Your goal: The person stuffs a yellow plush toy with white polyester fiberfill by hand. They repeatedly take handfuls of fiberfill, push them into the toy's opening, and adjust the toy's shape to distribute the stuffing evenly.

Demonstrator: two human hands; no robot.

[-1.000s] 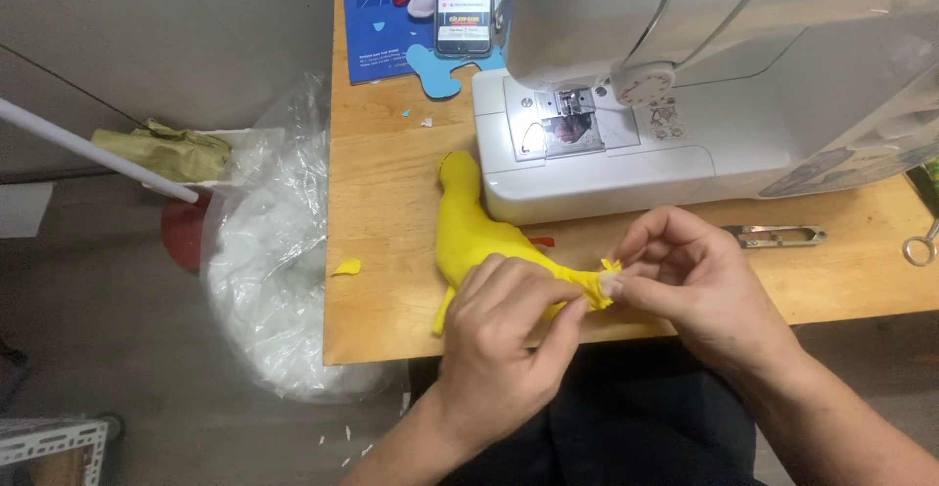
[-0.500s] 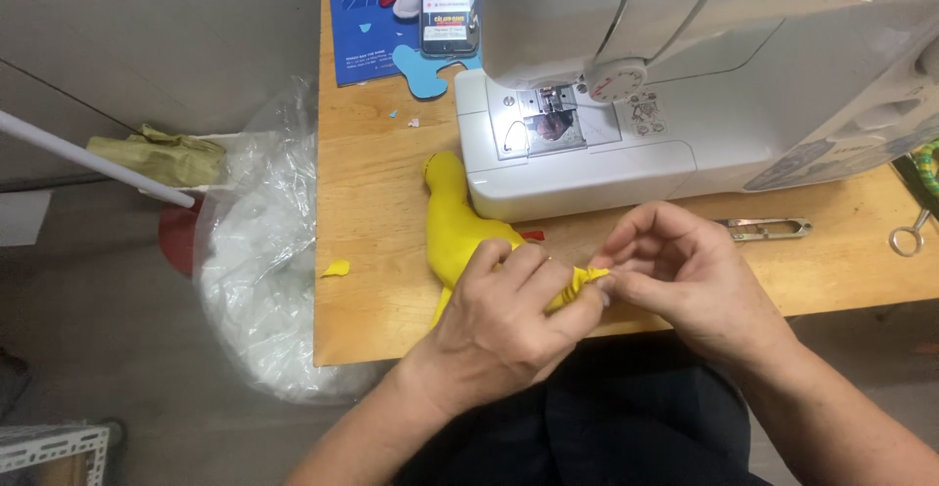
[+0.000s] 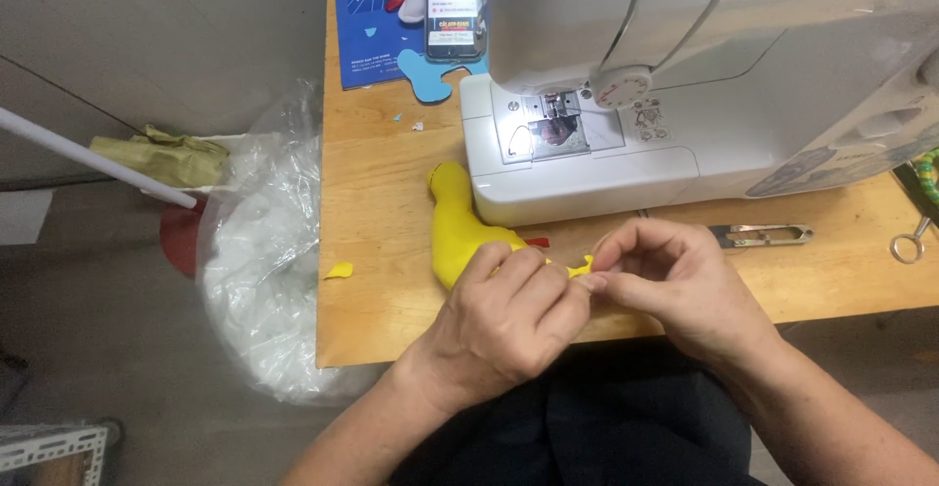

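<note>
Yellow stuffed fabric piece (image 3: 456, 227) lies near the bench's front edge, its thin end pinched between left hand (image 3: 509, 315) and right hand (image 3: 675, 286), together; sewing machine (image 3: 685, 105) crowds behind.

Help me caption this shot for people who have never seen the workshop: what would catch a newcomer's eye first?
The bright yellow fabric piece stands out first, lying on the wooden table just in front of the white sewing machine, which fills the upper right. The left hand and right hand meet at the table's near edge, pinching the fabric's end. A clear plastic bag bulges beside the table on the left.
</note>
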